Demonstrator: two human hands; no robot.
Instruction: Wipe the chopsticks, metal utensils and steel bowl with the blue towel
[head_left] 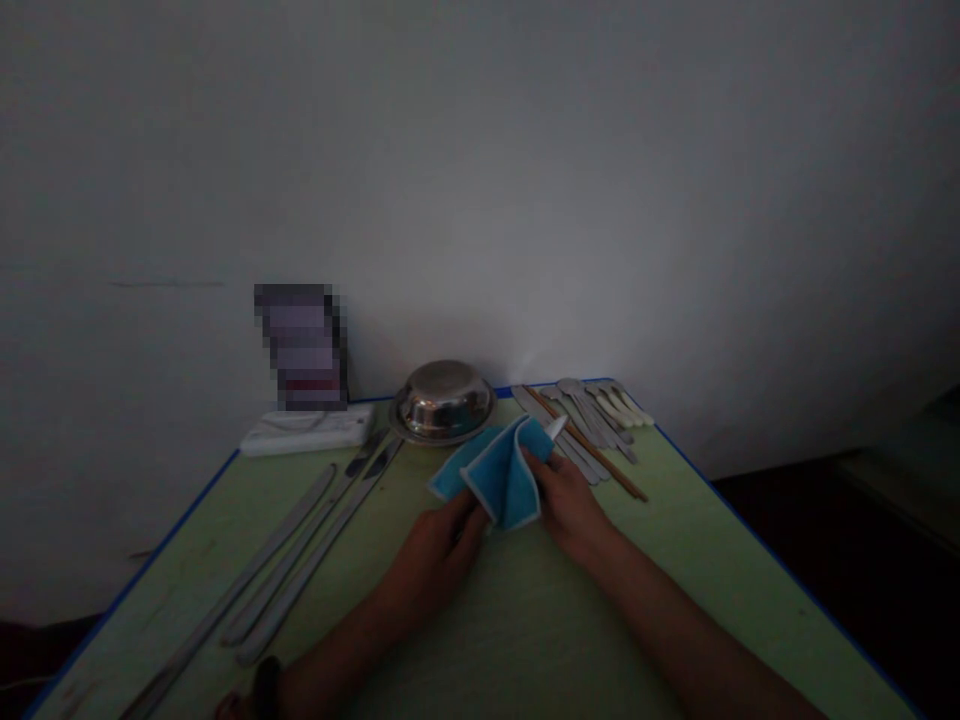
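Observation:
Both my hands meet at the middle of a green table (675, 560). My left hand (439, 545) is closed on the near edge of a folded blue cloth (499, 470). My right hand (570, 500) grips the cloth from the right, and the cloth is wrapped round a utensil whose white tip (556, 428) sticks out past my fingers. The rest of that utensil is hidden in the cloth.
An upturned steel bowl (444, 402) stands at the far edge by the wall. Several long knives (300, 545) lie to the left. Spoons and chopsticks (592, 420) lie at the far right. A white flat pack (307, 430) and a blurred box (304, 345) sit at the far left.

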